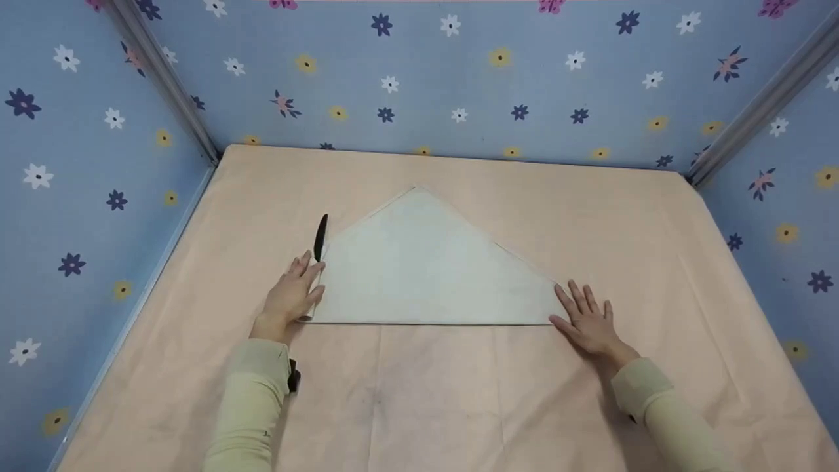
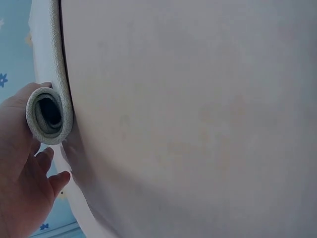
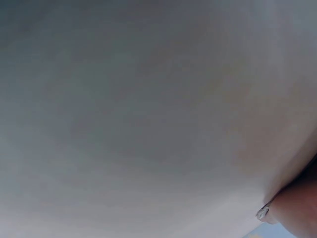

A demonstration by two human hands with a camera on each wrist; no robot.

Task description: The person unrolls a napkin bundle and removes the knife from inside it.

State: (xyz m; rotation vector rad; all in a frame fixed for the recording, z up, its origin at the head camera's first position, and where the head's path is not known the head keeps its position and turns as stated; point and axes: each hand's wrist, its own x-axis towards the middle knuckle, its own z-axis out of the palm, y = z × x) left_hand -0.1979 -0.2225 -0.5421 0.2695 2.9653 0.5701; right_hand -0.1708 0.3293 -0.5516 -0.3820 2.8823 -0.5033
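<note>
A pale white cloth (image 1: pixel 426 269) lies folded to a peak at the back with a straight near edge. Its left side is wound into a roll (image 1: pixel 319 288), whose coiled end (image 2: pixel 35 116) shows a dark hollow in the left wrist view. From the roll's far end sticks a narrow black blade-like piece (image 1: pixel 321 237); the rest of it is hidden. My left hand (image 1: pixel 290 295) rests on the roll, fingers extended along it and thumb apart. At the cloth's right corner my right hand (image 1: pixel 586 321) lies with spread fingers touching the edge. Only its thumb (image 3: pixel 297 210) is plain in the right wrist view.
A peach-coloured sheet (image 1: pixel 432 393) covers the table, with creases toward the front. Blue flowered panels (image 1: pixel 432 85) stand at the back and both sides, joined by grey posts (image 1: pixel 167 82) at the corners.
</note>
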